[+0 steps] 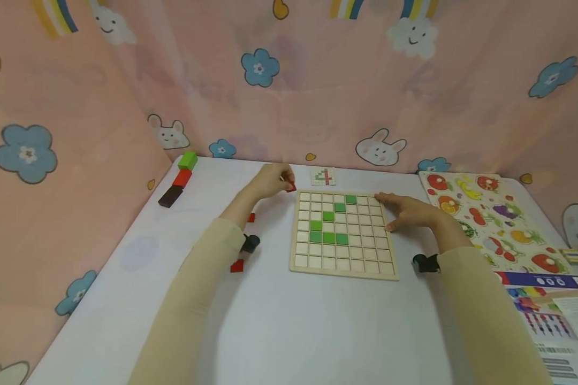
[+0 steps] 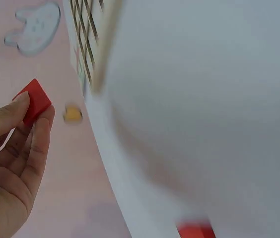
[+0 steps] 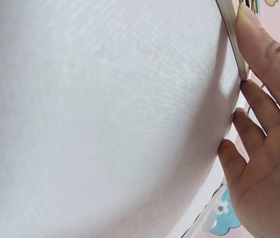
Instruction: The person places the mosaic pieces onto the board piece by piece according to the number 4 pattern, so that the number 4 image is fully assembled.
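Note:
My left hand (image 1: pixel 270 181) pinches a small red square tile (image 2: pixel 36 101) between thumb and fingers, just off the far left corner of a wooden grid board (image 1: pixel 344 275). Several green tiles (image 1: pixel 329 237) lie in the board's cells, in a diagonal and a short row. With thumb and fingers spread, my right hand (image 1: pixel 411 211) touches the board's right edge near its far corner. In the right wrist view the thumb (image 3: pixel 259 44) rests against the wooden rim. Behind the board lies a small pattern card (image 1: pixel 323 176) with green and red squares.
Two red pieces, one nearer (image 1: pixel 237 266) and one farther (image 1: pixel 251 217), lie beside my left forearm. Green (image 1: pixel 188 160), red (image 1: pixel 182 178) and dark brown (image 1: pixel 170 196) pieces line the table's far left. A fruit-picture board (image 1: pixel 491 256) and printed packaging (image 1: pixel 549 342) lie at the right.

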Motion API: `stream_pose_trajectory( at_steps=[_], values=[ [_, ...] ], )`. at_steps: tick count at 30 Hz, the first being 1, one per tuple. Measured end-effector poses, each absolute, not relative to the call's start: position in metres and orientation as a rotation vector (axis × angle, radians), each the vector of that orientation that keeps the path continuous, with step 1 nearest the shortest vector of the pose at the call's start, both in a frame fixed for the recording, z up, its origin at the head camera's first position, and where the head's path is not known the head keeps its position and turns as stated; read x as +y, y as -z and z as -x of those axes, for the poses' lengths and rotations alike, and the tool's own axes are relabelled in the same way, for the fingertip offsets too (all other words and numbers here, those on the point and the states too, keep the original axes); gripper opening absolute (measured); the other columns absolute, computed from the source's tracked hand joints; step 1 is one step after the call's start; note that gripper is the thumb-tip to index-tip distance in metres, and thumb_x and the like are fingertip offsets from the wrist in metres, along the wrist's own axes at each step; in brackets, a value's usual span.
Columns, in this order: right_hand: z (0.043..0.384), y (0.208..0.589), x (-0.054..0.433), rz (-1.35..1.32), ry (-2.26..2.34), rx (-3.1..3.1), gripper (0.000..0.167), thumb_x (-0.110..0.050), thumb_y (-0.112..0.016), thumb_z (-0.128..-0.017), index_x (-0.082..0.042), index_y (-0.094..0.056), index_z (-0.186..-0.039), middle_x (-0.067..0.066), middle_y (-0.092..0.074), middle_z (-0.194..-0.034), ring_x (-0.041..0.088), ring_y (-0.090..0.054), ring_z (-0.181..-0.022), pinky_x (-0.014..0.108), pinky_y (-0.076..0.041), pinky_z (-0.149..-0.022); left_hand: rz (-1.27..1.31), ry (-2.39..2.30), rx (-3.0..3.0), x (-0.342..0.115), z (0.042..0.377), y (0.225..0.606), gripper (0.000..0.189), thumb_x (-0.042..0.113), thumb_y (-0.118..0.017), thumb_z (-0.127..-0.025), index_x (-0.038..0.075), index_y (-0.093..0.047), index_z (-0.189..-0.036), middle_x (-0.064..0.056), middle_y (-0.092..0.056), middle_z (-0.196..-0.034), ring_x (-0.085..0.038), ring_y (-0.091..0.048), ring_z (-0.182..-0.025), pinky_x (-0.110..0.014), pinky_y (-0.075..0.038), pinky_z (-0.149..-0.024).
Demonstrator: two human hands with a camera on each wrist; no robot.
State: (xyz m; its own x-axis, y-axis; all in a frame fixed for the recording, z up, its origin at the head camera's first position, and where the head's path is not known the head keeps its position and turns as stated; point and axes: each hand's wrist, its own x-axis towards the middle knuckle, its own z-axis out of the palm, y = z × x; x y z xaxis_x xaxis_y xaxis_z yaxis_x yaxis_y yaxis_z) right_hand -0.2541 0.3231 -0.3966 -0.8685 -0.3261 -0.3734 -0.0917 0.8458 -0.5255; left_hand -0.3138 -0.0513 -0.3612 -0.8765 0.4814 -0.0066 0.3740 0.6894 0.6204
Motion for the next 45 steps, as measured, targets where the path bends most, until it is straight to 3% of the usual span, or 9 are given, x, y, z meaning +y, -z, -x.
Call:
stream_pose_trajectory(
  at_steps=[9,18,25,30,32,35,45],
  values=[
    [0.256,0.395,0.322,0.301,0.711,2.560,0.096,-0.027,-0.079,-0.080,-0.015,-0.024,-0.157,0.021,-0.012,-0.166,0.049,-0.007,-0.152,0.071,-0.010,-0.116,-0.881,-0.869,2.646,0.053,0.297,0.371,0.018,0.003,-0.061,-0.094,0.003,-0.066,-0.111,-0.011,-0.070,-0.113,-0.022,-0.064,-0.106,-0.029,-0.053,-0.091],
    [0.255,0.392,0.323,0.306,0.699,2.559,0.095,-0.026,-0.079,-0.081,-0.014,-0.024,-0.157,0.021,-0.012,-0.165,0.049,-0.007,-0.151,0.070,-0.010,-0.117,-0.868,-0.672,2.806,0.091,0.284,0.388,0.019,0.006,-0.061,-0.095,0.008,-0.069,-0.112,-0.005,-0.072,-0.113,-0.018,-0.068,-0.103,-0.026,-0.054,-0.089],
    [0.255,0.390,0.325,0.293,0.709,2.549,0.095,-0.026,-0.079,-0.081,-0.014,-0.023,-0.158,0.021,-0.010,-0.166,0.049,-0.005,-0.152,0.070,-0.008,-0.117,-0.908,-0.633,2.839,0.094,0.281,0.388,0.008,0.012,-0.064,-0.095,0.009,-0.067,-0.102,-0.003,-0.073,-0.101,-0.015,-0.068,-0.088,-0.023,-0.052,-0.077],
    [0.255,0.391,0.327,0.288,0.710,2.545,0.096,-0.027,-0.079,-0.081,-0.014,-0.023,-0.158,0.021,-0.010,-0.166,0.048,-0.005,-0.152,0.069,-0.008,-0.117,-0.962,-0.499,2.833,0.094,0.281,0.389,0.016,0.010,-0.061,-0.096,0.011,-0.073,-0.106,-0.003,-0.072,-0.112,-0.016,-0.068,-0.102,-0.025,-0.054,-0.088],
    [0.255,0.391,0.328,0.291,0.709,2.549,0.096,-0.028,-0.079,-0.081,-0.014,-0.023,-0.158,0.021,-0.010,-0.166,0.049,-0.005,-0.152,0.070,-0.008,-0.117,-0.987,-0.462,2.808,0.091,0.283,0.389,0.020,0.012,-0.060,-0.097,0.012,-0.074,-0.112,-0.005,-0.069,-0.122,-0.018,-0.065,-0.113,-0.027,-0.053,-0.095],
    [0.255,0.392,0.328,0.297,0.714,2.554,0.096,-0.028,-0.079,-0.080,-0.014,-0.024,-0.157,0.021,-0.011,-0.165,0.049,-0.006,-0.152,0.070,-0.009,-0.117,-1.023,-0.549,2.707,0.081,0.289,0.386,0.026,0.013,-0.059,-0.097,0.014,-0.071,-0.121,-0.009,-0.064,-0.128,-0.021,-0.061,-0.118,-0.032,-0.052,-0.097],
    [0.254,0.398,0.324,0.286,0.707,2.564,0.095,-0.027,-0.079,-0.081,-0.015,-0.024,-0.157,0.020,-0.011,-0.166,0.046,-0.005,-0.153,0.068,-0.009,-0.118,-0.908,-0.810,2.283,-0.006,0.322,0.362,0.034,0.014,-0.060,-0.094,0.012,-0.065,-0.128,-0.007,-0.062,-0.118,-0.019,-0.055,-0.109,-0.038,-0.049,-0.097]
  ],
)
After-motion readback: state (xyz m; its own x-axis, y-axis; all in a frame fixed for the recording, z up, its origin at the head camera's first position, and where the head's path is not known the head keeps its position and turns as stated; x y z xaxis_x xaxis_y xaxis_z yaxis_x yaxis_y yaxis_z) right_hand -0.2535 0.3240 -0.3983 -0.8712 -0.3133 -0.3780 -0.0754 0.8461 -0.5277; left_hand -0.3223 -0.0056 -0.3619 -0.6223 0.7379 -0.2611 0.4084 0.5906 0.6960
